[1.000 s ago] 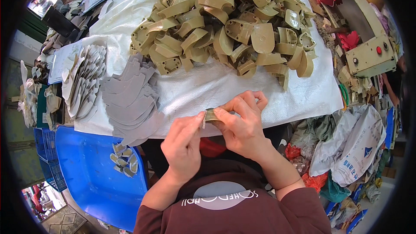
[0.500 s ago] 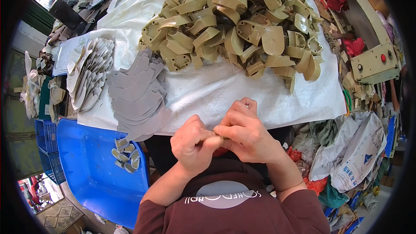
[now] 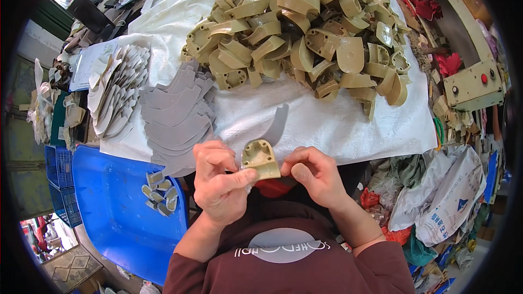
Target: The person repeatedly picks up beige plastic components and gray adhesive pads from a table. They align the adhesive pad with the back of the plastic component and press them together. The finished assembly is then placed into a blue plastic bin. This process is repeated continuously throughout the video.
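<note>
My left hand (image 3: pixel 220 185) grips a tan plastic shoe heel (image 3: pixel 261 155) between thumb and fingers, above the table's near edge. The heel's hollow, D-shaped side with several holes faces up. A curved grey strip (image 3: pixel 278 122) sticks out beyond the heel's far edge; whether it is joined to the heel I cannot tell. My right hand (image 3: pixel 318 177) is beside the heel's right corner, its fingers curled, thumb and forefinger apart, with nothing visible between them. Left of the middle, a fanned stack of grey cut pieces (image 3: pixel 177 114) lies on the white sheet (image 3: pixel 327 125).
A large heap of tan heels (image 3: pixel 305 27) covers the far part of the table. Pale cut pieces (image 3: pixel 117 90) are stacked at left. Below them, a blue tub (image 3: pixel 117 212) contains several grey-covered heels (image 3: pixel 160 193). A control box (image 3: pixel 474 84) and plastic bags (image 3: pixel 452 185) are at right.
My hands were close together over a small, mostly hidden thing. Now they are apart; the heel shows in my left hand, and the grey strip has come into sight.
</note>
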Available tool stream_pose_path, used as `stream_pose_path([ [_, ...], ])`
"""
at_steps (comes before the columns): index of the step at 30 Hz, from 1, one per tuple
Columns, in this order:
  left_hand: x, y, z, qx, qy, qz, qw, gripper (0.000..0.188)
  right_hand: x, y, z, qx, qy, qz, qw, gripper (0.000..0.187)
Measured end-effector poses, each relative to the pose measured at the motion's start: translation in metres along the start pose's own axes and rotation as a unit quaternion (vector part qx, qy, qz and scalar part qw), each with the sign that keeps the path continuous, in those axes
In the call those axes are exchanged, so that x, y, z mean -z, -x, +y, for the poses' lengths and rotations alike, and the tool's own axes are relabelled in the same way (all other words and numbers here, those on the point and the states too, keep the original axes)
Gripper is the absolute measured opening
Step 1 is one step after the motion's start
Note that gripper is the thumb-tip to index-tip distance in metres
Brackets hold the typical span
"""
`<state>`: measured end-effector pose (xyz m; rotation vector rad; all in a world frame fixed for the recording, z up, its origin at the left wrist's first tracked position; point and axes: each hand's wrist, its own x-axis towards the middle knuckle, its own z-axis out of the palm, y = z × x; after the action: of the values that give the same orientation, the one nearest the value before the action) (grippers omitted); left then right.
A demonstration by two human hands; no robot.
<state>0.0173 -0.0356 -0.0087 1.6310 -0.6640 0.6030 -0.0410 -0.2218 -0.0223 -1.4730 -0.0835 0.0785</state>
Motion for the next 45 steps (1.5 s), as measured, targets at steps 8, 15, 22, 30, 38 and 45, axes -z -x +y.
stream_pose_path([
  [8,-0.008,0.011,0.002,-0.019,0.073,-0.127,0.989,0.03,-0.003,-0.005,-0.009,-0.062,-0.325,0.055,0.942,0.027],
  [15,-0.021,0.005,0.011,-0.118,-0.154,-0.165,0.967,0.022,-0.012,0.002,-0.016,-0.057,-0.29,0.06,0.953,0.027],
  [22,-0.027,0.002,0.019,-0.061,-0.233,-0.186,0.953,0.019,-0.019,0.001,-0.012,0.002,0.012,0.065,0.998,0.045],
  [30,-0.014,0.006,0.01,0.142,0.083,-0.169,0.972,0.021,0.026,-0.018,-0.022,-0.145,-0.073,-0.048,0.985,0.042],
  [38,-0.019,0.009,0.008,0.107,0.064,-0.205,0.971,0.022,0.033,-0.03,-0.014,-0.132,-0.054,-0.123,0.982,0.038],
  [45,-0.031,0.007,0.02,0.377,0.251,0.002,0.892,0.015,0.011,-0.026,-0.002,0.081,-0.022,-0.014,0.996,0.027],
])
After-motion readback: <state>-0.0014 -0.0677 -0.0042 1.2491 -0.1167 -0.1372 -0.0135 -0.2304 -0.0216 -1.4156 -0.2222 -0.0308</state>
